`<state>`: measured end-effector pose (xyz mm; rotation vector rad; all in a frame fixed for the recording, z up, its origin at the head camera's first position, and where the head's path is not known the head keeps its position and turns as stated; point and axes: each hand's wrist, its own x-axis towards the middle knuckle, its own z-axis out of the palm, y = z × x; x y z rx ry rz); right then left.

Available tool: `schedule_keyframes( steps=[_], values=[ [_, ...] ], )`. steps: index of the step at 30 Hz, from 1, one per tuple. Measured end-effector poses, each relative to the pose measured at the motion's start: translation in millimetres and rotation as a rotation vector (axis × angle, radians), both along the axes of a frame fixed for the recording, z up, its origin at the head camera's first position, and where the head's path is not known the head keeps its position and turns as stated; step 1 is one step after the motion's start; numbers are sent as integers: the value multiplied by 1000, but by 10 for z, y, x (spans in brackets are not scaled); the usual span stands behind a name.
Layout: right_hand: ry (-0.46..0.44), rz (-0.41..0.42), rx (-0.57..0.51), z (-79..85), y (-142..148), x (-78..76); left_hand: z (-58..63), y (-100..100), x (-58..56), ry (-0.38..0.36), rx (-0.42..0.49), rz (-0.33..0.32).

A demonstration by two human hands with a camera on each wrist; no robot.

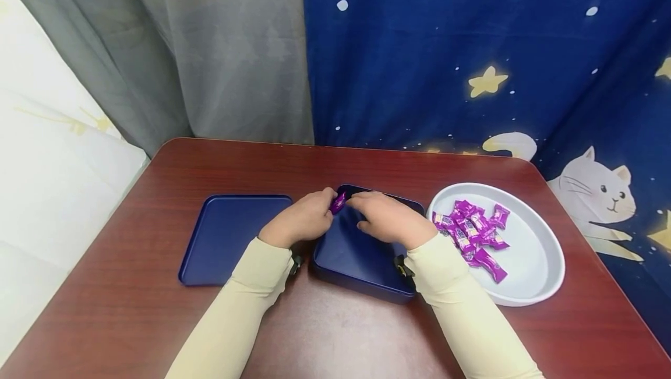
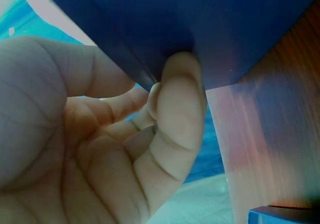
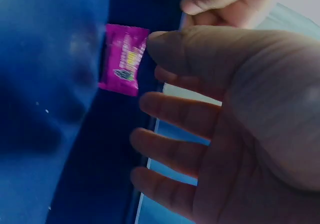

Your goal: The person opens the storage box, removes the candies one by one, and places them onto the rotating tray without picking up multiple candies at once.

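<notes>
A dark blue rectangular box (image 1: 362, 251) stands in the middle of the table, its inside facing up. At its far left corner my left hand (image 1: 309, 216) pinches the wall; in the left wrist view a finger (image 2: 182, 99) presses the outer side. One purple wrapped candy (image 1: 338, 203) sits inside against the left wall, near that corner. My right hand (image 1: 388, 216) reaches into the box beside it. Seen from the right wrist, the thumb tip (image 3: 160, 46) overlaps the edge of the candy (image 3: 122, 59), and the other fingers are spread loosely.
Several purple wrapped candies (image 1: 472, 227) lie heaped in a round white tray (image 1: 534, 274) on the right, close to the box. A flat dark blue lid (image 1: 230, 239) lies on the table to the left. Grey and blue curtains (image 1: 393, 76) hang behind the table's far edge.
</notes>
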<state>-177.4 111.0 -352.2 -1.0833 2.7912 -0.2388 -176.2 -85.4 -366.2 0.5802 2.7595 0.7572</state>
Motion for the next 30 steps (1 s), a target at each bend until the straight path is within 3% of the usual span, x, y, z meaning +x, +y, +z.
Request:
schedule_keyframes(
  steps=[6,13,21,30],
  values=[
    [29,18,24,-40,-81,-14,18,-1,8,-4,3,-14],
    [-10,67,-24,-127,-114,-118,50,-10,11,7,12,-31],
    [-33,49,0,-164,-142,-157,57,-23,14,-3,16,-29],
    [8,59,52,-214,-171,-146,49,-31,5,-22,12,-23]
  ],
)
